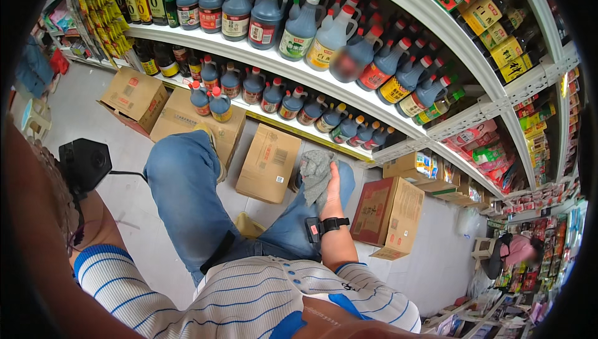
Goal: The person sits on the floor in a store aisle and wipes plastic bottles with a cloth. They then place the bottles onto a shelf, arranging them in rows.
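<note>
My right hand [333, 192] grips a crumpled grey cloth [316, 175] above my right knee. A black strap with a small device [322, 228] is around that wrist. My left arm is bent up close to the camera, with a beaded bracelet and a black camera-like device [86, 164] near the wrist; the left hand itself is out of view. Before me, two handled plastic bottles of dark liquid [220, 105] with red caps stand on a cardboard carton [180, 115]. Behind them, a lower shelf [254, 108] holds a row of similar small bottles [292, 104].
Larger handled bottles [266, 19] fill the upper shelf [224, 42]. Closed cartons [268, 164] stand on the floor around my legs, with a red-sided carton [385, 215] at right. A yellow stool [247, 226] shows between my thighs. A person in pink [516, 250] is far right.
</note>
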Demonstrator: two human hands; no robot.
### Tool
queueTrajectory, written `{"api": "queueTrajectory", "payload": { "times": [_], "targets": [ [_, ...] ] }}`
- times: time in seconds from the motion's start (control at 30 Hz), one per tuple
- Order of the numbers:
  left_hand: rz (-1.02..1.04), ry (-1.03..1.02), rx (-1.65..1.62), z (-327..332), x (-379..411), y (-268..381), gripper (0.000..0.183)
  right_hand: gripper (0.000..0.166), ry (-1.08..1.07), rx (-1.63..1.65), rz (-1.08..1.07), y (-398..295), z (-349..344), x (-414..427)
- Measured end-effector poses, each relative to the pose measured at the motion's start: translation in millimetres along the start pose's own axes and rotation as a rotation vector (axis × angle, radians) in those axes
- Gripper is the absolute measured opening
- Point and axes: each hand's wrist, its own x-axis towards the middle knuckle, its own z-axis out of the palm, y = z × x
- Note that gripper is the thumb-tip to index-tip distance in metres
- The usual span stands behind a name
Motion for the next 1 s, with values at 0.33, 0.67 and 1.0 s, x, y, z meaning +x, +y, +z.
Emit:
{"api": "queueTrajectory", "payload": {
  "times": [0.33, 0.67, 1.0],
  "targets": [
    [-0.282, 0.184, 0.08, 25, -20, -47, 0.039, 0.058, -0.053, 0.068, -0.006, 3, -6, 14],
    [-1.202, 0.098, -0.322, 245, -72, -263, 0.067, 0.059, -0.09, 0.168, 0.025, 0, 6, 19],
    [-1.323, -0.142, -0.237, 324, -60, -318, 0.07, 0.058, -0.015, 0.179, 0.008, -4, 1, 24]
  ]
}}
